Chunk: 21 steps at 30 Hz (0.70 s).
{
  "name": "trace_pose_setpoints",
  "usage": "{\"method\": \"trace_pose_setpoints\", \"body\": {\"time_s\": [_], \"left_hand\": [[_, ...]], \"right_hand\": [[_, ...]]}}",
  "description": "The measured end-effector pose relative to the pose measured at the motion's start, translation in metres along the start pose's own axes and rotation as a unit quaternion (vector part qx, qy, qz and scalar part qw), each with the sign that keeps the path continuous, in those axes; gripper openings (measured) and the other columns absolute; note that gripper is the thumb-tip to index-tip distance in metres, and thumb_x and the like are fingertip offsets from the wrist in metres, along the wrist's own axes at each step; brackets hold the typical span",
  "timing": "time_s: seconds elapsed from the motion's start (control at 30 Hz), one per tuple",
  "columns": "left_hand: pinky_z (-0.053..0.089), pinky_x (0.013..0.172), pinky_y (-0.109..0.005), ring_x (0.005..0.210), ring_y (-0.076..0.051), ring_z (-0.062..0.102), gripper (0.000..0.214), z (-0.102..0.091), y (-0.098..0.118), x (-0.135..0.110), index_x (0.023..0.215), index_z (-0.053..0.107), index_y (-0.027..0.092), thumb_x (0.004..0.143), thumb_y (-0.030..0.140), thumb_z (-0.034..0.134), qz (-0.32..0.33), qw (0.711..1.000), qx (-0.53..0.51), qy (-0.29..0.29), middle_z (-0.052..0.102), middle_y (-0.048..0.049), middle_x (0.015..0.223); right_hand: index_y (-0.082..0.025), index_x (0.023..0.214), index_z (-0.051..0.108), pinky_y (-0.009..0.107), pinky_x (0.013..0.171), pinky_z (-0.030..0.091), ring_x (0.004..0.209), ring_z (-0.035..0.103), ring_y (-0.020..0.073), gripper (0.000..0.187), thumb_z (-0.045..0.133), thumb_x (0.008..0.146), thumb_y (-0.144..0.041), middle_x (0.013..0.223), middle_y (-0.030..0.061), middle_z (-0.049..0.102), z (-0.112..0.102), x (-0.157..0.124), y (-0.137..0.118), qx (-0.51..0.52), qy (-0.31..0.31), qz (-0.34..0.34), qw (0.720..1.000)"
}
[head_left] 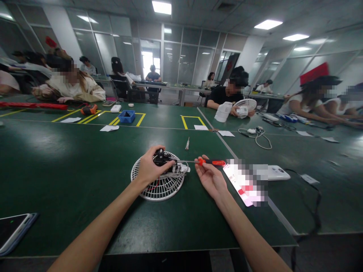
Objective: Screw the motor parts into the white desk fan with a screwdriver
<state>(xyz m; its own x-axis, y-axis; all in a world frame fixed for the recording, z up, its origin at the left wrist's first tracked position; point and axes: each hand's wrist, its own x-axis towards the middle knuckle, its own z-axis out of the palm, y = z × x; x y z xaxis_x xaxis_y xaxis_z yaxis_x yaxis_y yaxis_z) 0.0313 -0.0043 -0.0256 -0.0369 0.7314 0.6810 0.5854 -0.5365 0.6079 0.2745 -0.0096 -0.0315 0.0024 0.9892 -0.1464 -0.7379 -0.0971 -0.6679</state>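
A white fan grille (161,192) lies on the green table, with a black motor part (160,158) and white wires on top of it. My left hand (151,168) is closed around the black part, thumb along its near side. In my right hand (210,175) is a screwdriver (214,162) with a red and black handle, held between thumb and fingers. Its metal shaft points left, and the tip reaches the motor area; exactly where it touches is hidden. Beyond the grille lies a small pale pointed tool (187,143).
A lit phone (241,185) and a white device (278,173) lie to the right; another phone (17,230) is at the left edge. Farther off are a blue bin (126,117), paper slips, a coiled cable (263,139), and a co-worker (227,94) handling a fan.
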Motion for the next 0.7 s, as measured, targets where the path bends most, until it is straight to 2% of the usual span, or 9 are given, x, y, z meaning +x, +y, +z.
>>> {"method": "trace_pose_setpoints", "body": {"time_s": [0.13,0.23,0.33,0.43,0.7], "left_hand": [[0.057,0.092,-0.043,0.098,-0.023,0.069,0.051,0.0005,-0.0005,-0.0001,0.114,0.063,0.022,0.073,0.044,0.085,0.006,1.0,0.001,-0.004,0.072,-0.0056,0.108],[0.057,0.093,-0.043,0.099,-0.023,0.069,0.051,0.0008,-0.001,0.0002,0.114,0.063,0.022,0.073,0.044,0.085,0.008,1.0,0.003,-0.001,0.072,-0.0056,0.109],[0.057,0.092,-0.042,0.099,-0.023,0.069,0.051,0.001,-0.0016,0.0002,0.114,0.063,0.022,0.074,0.044,0.084,0.009,1.0,0.005,-0.003,0.071,-0.0057,0.109],[0.057,0.092,-0.042,0.099,-0.024,0.069,0.051,0.0013,-0.0024,-0.0001,0.114,0.063,0.022,0.074,0.047,0.084,0.011,1.0,0.01,-0.004,0.071,-0.006,0.109],[0.057,0.091,-0.041,0.098,-0.023,0.069,0.052,0.0015,-0.0018,-0.0003,0.113,0.063,0.022,0.073,0.046,0.085,0.008,1.0,0.013,-0.001,0.072,-0.0055,0.108]], "right_hand": [[-0.021,0.083,0.069,0.025,0.079,0.063,0.085,0.076,0.0154,0.015,0.083,0.078,-0.022,0.087,0.002,0.078,0.004,-0.0001,0.0012,-0.004,0.027,0.015,1.0],[-0.02,0.079,0.068,0.026,0.073,0.064,0.078,0.075,0.0168,0.023,0.084,0.079,-0.037,0.082,0.0042,0.077,0.0047,-0.0002,0.0036,-0.058,0.043,0.027,0.997],[-0.019,0.074,0.067,0.025,0.062,0.061,0.066,0.071,0.0163,0.036,0.085,0.075,-0.05,0.068,0.0021,0.071,0.0037,-0.0007,0.006,-0.108,0.04,0.029,0.993],[-0.019,0.072,0.066,0.024,0.06,0.059,0.064,0.069,0.0146,0.036,0.087,0.072,-0.049,0.065,-0.0005,0.068,0.0029,-0.0014,0.0067,-0.115,0.025,0.029,0.993],[-0.022,0.074,0.07,0.028,0.067,0.057,0.071,0.07,0.017,0.028,0.091,0.065,-0.037,0.07,-0.0002,0.071,0.0014,-0.0009,0.005,-0.093,0.021,0.036,0.995]]}}
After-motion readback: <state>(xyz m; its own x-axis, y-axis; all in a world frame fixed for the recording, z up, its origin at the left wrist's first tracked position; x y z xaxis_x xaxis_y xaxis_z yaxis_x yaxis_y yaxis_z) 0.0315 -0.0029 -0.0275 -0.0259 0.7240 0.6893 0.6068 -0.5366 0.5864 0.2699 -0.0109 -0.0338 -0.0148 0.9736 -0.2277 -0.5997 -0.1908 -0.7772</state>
